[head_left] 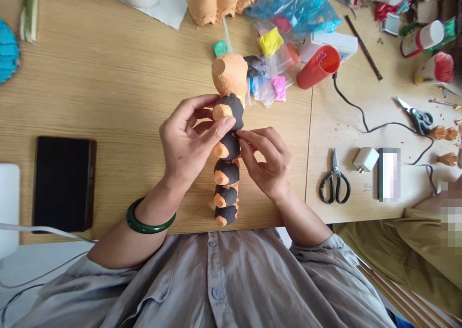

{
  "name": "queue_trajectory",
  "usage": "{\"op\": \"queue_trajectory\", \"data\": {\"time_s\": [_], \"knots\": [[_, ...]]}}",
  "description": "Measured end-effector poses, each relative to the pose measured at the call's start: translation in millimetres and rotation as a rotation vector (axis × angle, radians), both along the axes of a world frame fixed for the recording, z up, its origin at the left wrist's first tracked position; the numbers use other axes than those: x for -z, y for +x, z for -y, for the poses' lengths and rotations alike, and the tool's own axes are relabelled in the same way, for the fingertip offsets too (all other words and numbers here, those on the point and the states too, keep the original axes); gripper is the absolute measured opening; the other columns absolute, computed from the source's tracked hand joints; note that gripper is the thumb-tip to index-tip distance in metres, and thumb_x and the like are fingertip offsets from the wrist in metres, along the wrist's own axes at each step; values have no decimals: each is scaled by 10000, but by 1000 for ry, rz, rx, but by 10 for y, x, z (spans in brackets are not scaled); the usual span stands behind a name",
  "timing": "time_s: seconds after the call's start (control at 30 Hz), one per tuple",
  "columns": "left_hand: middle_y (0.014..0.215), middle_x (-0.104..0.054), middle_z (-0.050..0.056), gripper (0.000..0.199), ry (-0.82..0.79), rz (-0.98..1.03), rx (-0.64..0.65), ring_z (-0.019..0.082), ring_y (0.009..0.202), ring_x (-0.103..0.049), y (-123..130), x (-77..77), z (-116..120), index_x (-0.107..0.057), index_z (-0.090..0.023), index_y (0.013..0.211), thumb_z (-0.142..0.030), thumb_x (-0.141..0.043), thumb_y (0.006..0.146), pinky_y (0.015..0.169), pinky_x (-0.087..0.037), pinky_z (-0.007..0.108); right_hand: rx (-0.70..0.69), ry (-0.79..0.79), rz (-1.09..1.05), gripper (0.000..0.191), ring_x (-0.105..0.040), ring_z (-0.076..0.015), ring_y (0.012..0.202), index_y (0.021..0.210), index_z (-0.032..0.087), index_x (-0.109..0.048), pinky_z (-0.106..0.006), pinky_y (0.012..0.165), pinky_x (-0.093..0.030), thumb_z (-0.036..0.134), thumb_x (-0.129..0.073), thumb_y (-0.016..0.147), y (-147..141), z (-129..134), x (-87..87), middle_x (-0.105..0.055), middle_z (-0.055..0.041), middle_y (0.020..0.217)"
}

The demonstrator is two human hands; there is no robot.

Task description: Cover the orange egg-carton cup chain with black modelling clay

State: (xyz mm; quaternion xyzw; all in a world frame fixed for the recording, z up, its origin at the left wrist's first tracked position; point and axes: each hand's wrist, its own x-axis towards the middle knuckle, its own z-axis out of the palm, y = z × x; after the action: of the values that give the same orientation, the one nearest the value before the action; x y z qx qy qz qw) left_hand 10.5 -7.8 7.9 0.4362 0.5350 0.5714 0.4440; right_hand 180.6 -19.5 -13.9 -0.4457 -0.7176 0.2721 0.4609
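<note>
A row of joined, rounded orange lumps [231, 73], like a strip of egg carton, stretches away from my body over the table. All but the farthest lump carry a black, clay-like coating, with orange tips left bare. My left hand [187, 145] grips the strip from the left, its thumb across the second lump from the far end and its fingers behind. At the right edge, between the second and third lumps, my right hand [267, 159] pinches with thumb and forefinger against the black coating. Whatever lies between those fingertips is too small to make out.
Small bags of coloured clay [270, 42] lie beyond the strip, near a red cup [317, 68] and blue plastic [299, 10]. Scissors [335, 179] and a white adapter [365, 159] are on the right. A dark tablet [63, 183] lies left. Another person's lap [404, 251] shows at right.
</note>
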Motion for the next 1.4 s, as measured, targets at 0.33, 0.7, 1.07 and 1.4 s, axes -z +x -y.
{"op": "queue_trajectory", "data": {"time_s": [0.33,0.7,1.07,1.4], "knots": [[1258,-844,31,529,-86,-16,22,339,1370,-726,-34,3,-18,-791,-325,1106,-716,-945,783,931,-681,452,-24,-435,-376,280,-727,-176,870,1140,297,-831,-304,661,-656,534,-696,1073,-8,77,-86,-772,-47,1063],[1266,-839,37,504,-62,1,15,340,1351,-734,-27,6,-7,-793,-320,1103,-686,-950,794,950,-676,445,8,-429,-417,268,-734,-171,894,1126,284,-820,-287,661,-662,509,-679,1085,-29,104,-78,-769,-47,1063],[1073,-846,22,351,243,-39,-22,215,948,-811,-9,263,-85,-831,-303,1094,-521,-970,856,781,-710,358,7,271,34,358,-768,-177,958,1340,237,-738,-331,808,-667,93,-502,1113,-15,50,51,-781,-74,1086],[1176,-843,-2,414,300,-69,-19,227,1002,-832,-106,434,-113,-805,-307,1202,-519,-966,885,818,-716,387,-66,-68,-73,374,-746,-183,995,1389,249,-738,-343,838,-671,226,-440,1165,-67,146,103,-760,-86,1149]]}}
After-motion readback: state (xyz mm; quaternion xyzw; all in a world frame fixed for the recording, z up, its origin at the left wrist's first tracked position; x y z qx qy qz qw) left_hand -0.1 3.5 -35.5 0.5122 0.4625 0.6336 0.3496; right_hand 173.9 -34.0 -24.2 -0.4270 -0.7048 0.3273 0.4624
